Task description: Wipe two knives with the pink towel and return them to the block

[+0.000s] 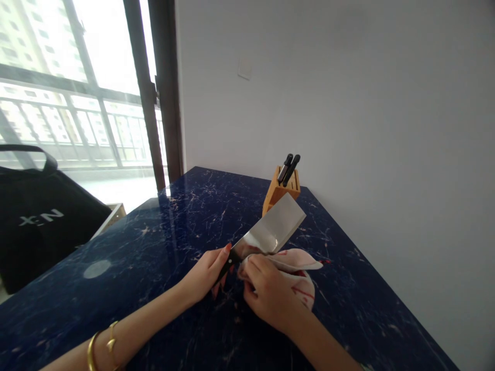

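Note:
My left hand (207,270) is closed around the black handle of a cleaver (273,224), thumb on top near the blade. The broad steel blade tilts up and away to the right, above the table. In my right hand (268,293) is a bunched white cloth (301,260) with red markings, its fingers pinching it against the lower edge of the blade by the handle. Folds of the cloth hang out to the right of that hand. Beyond the blade tip stands a wooden knife block (274,193), partly covered by the blade.
Two black-handled tools (288,169) stick up from the block. The dark blue marbled table (174,226) meets a white wall (348,103) on the right. A black bag (42,221) sits past the table's left edge, before a large window (104,103).

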Demonstrator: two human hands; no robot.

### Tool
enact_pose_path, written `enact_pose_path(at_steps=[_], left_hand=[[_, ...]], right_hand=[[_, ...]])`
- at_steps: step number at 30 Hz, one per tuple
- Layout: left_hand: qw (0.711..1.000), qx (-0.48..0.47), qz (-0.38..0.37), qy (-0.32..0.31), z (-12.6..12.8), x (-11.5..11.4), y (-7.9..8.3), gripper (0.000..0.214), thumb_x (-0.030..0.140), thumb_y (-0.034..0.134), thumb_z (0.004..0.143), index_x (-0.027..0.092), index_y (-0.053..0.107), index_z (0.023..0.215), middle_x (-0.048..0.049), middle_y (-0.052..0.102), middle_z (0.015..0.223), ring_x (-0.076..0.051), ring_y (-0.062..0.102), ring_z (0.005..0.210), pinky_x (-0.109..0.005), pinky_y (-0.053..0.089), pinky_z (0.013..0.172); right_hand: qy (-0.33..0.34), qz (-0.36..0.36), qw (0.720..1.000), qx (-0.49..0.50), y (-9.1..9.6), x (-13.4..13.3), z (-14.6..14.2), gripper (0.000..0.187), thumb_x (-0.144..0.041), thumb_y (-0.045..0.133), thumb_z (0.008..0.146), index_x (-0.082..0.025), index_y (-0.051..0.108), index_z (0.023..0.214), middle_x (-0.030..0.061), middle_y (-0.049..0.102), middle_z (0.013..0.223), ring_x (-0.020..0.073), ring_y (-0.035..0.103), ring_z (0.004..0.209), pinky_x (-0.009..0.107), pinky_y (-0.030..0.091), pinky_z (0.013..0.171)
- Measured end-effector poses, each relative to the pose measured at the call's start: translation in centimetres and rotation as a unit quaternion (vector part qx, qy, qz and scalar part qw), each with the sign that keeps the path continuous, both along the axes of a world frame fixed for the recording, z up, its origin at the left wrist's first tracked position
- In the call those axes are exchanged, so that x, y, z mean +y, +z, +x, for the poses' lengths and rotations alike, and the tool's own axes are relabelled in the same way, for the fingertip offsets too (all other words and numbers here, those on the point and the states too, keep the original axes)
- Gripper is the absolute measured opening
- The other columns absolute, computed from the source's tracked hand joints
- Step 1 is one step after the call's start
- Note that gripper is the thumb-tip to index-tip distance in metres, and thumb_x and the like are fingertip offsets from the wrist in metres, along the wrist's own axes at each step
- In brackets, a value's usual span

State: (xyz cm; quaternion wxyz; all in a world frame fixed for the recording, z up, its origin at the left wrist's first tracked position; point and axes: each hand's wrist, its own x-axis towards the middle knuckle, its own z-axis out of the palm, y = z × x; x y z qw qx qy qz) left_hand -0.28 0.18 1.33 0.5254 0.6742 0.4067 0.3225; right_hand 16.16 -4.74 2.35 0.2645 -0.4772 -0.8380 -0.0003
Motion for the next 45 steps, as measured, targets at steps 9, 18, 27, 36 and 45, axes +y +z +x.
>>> enact_pose_path(at_steps=[9, 18, 27, 36, 45], left_hand=[[1.000, -0.007, -0.025, -0.011, -0.1, 0.4, -0.4, 0.055, 0.059, 0.025, 0.083, 0.014, 0.051, 0.065, 0.0031, 0.049, 0.038, -0.009, 0.043, 0.029, -0.018, 0.031, 0.032], [0.999, -0.013, -0.043, 0.001, 0.1, 0.8, -1.5, 0.056, 0.061, 0.025, 0.082, 0.014, 0.051, 0.065, 0.0028, 0.051, 0.038, -0.009, 0.044, 0.027, -0.016, 0.030, 0.028], [0.999, -0.001, -0.037, -0.001, 0.1, 0.6, -0.8, 0.056, 0.061, 0.024, 0.082, 0.015, 0.051, 0.065, 0.0029, 0.050, 0.038, -0.009, 0.044, 0.028, -0.017, 0.031, 0.030], [0.999, 0.012, -0.044, -0.009, -0.1, 0.9, -1.0, 0.059, 0.063, 0.022, 0.081, 0.014, 0.051, 0.066, 0.0021, 0.052, 0.039, -0.010, 0.045, 0.028, -0.017, 0.029, 0.030], [0.998, 0.039, -0.029, -0.032, -0.3, 0.8, -0.7, 0.060, 0.064, 0.022, 0.081, 0.014, 0.052, 0.065, 0.0017, 0.053, 0.039, -0.009, 0.045, 0.028, -0.018, 0.029, 0.032]], right_hand=[[-0.024, 0.020, 0.998, 0.061, 0.5, 0.3, 1.0, 0.020, -0.003, 0.045, 0.069, -0.019, 0.049, 0.080, 0.0033, 0.051, 0.085, 0.0184, 0.049, 0.084, 0.034, 0.042, 0.077], [-0.045, 0.062, 0.982, 0.172, 1.1, 1.1, 2.3, 0.022, -0.003, 0.042, 0.073, -0.020, 0.052, 0.082, 0.0028, 0.053, 0.085, 0.0168, 0.052, 0.086, 0.032, 0.044, 0.078], [-0.013, 0.038, 0.995, 0.088, 1.1, 0.9, 2.3, 0.027, -0.005, 0.043, 0.077, -0.022, 0.049, 0.097, 0.0060, 0.053, 0.096, 0.0220, 0.051, 0.096, 0.039, 0.042, 0.086], [-0.003, 0.050, 0.998, 0.044, 1.4, 1.0, 2.9, 0.025, -0.005, 0.042, 0.078, -0.021, 0.052, 0.095, 0.0060, 0.054, 0.096, 0.0212, 0.051, 0.095, 0.039, 0.043, 0.086], [-0.145, 0.186, 0.953, 0.189, 2.4, 2.5, 7.3, 0.013, -0.014, 0.047, 0.081, -0.021, 0.054, 0.090, 0.0059, 0.057, 0.093, 0.0204, 0.052, 0.093, 0.040, 0.042, 0.085]])
